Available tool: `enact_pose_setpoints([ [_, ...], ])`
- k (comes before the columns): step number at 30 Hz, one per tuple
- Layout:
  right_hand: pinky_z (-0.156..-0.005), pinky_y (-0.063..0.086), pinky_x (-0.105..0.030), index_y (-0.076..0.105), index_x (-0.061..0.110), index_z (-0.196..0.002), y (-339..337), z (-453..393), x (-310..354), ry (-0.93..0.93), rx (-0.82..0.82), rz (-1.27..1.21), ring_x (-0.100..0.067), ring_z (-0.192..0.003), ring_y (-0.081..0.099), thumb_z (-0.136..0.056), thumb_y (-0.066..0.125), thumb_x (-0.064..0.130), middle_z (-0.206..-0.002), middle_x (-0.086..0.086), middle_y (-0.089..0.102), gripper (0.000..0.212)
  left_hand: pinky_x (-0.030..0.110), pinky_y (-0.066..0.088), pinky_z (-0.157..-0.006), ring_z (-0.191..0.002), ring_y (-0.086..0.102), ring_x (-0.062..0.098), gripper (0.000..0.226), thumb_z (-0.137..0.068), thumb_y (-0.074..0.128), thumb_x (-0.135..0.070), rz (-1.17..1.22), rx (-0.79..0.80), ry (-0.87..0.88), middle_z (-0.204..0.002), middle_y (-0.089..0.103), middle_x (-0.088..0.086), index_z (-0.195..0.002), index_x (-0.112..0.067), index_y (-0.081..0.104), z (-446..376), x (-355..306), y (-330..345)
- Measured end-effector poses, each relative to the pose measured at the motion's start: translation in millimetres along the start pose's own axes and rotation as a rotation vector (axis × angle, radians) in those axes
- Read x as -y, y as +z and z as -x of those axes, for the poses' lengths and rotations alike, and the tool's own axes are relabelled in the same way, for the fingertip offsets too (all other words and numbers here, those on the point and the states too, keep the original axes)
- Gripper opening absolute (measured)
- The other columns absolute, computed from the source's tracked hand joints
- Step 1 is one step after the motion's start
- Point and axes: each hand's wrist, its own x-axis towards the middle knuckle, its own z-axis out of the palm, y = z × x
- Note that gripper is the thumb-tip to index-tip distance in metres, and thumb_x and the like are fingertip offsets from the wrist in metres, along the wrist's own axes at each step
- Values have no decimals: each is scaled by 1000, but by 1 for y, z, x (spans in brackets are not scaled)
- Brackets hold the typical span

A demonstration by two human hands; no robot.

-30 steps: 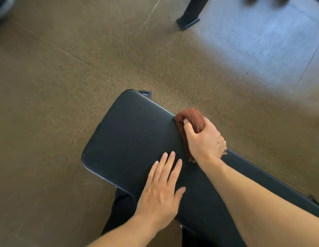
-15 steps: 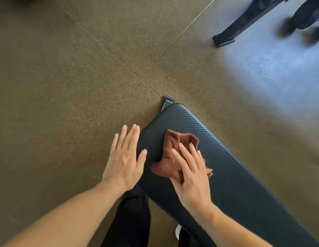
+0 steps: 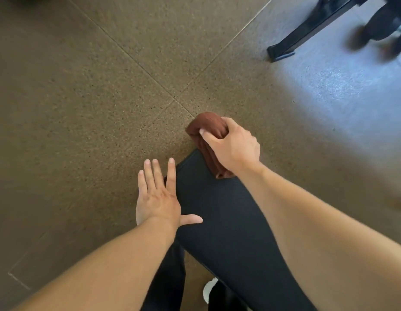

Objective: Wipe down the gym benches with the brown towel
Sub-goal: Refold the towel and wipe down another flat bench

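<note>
Head view, looking down past two bare forearms. Right hand [image 3: 234, 147] grips a bunched brown towel [image 3: 206, 129], fingers [image 3: 228, 122] curled over its top and thumb pressed against its near side. Towel sits at the far end of a black padded bench [image 3: 217, 216], its bunched part beyond the bench edge over the floor [image 3: 82, 97], its tail trailing under the wrist onto the pad. Left hand [image 3: 158, 198] lies flat and released, fingers straight and slightly spread, along the bench's left edge, thumb reaching onto the pad. Beyond the right hand's fingers, far off, a black metal foot [image 3: 307, 32] stands on a sunlit patch of floor.
</note>
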Motion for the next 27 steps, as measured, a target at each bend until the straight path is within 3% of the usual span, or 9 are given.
enact_pose_setpoints([
  [5,-93,50,-38,55,47,-137,-17,16,-48,15,33,-121,-24,-116,66,-83,55,82,-119,12,72,63,54,-1,-126,-152,-24,39,154,-54,26,-105,47,-158,47,-160,-34,24,-143,0,-44,11,3,1],
  [9,-94,49,-38,54,49,-137,-28,57,-122,52,-7,-121,-20,-115,65,-87,56,78,-120,17,71,58,52,12,-126,-157,-6,35,148,-60,66,-88,-88,-316,414,-169,-11,19,-161,-14,-13,11,-20,-11],
  [14,-91,53,-39,58,53,-126,-60,136,-268,205,81,-193,-14,-107,66,-84,66,69,-106,26,69,46,55,-11,-124,-145,-41,32,138,-72,59,-85,-98,-136,572,-161,-39,10,-156,-20,-29,19,-132,-39],
  [17,-84,46,-28,57,54,-115,-87,184,-341,337,114,-258,-12,-105,67,-83,78,52,-98,34,64,37,64,-25,-114,-135,-52,39,143,-63,68,-86,20,43,497,-161,-41,5,-158,-28,-21,24,-199,-40],
  [19,-81,46,-27,59,53,-108,-98,199,-369,405,147,-275,-11,-103,68,-81,79,54,-97,31,66,33,66,-29,-106,-127,-57,44,157,-53,81,-79,44,125,402,-154,-51,4,-155,-33,-28,23,-220,-38],
  [21,-84,51,-32,62,51,-104,-98,194,-376,420,161,-249,-12,-101,68,-79,71,72,-96,28,68,34,68,-29,-102,-122,-60,46,166,-48,88,-72,-8,128,365,-144,-60,6,-149,-36,-39,22,-226,-34],
  [23,-90,52,-38,64,48,-113,-88,174,-360,350,152,-226,-17,-105,67,-73,47,94,-103,22,71,63,69,-29,-101,-120,-61,46,170,-46,91,-70,-38,105,334,-139,-65,7,-145,-37,-44,23,-226,-32],
  [25,-96,50,-40,60,49,-128,-71,145,-327,233,140,-189,-22,-114,65,-68,30,100,-118,15,72,84,67,-31,-100,-119,-62,45,171,-45,91,-70,-62,92,316,-137,-66,7,-144,-38,-45,24,-229,-31],
  [27,-97,47,-41,55,50,-135,-58,115,-286,115,146,-177,-23,-119,63,-73,32,98,-126,14,70,81,66,-30,-101,-118,-62,44,171,-43,91,-70,-62,102,301,-138,-66,6,-144,-40,-44,25,-232,-32],
])
